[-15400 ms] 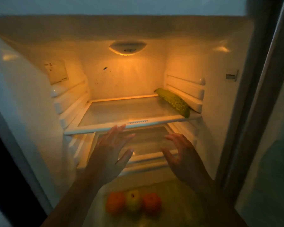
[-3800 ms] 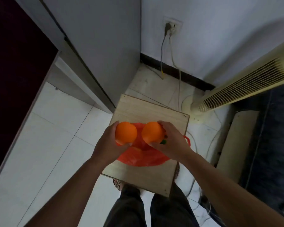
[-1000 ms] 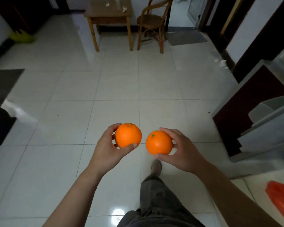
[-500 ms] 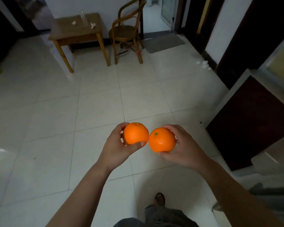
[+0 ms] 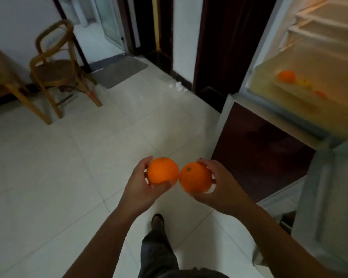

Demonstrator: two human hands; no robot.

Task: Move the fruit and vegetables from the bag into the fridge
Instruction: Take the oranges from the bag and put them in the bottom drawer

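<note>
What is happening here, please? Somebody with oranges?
A person is holding two oranges in front of the body, above a tiled floor. The left hand grips the left orange and the right hand grips the right orange. To the right, the fridge stands open and lit, with some fruit lying low inside. Neither held orange is in the fridge yet.
</note>
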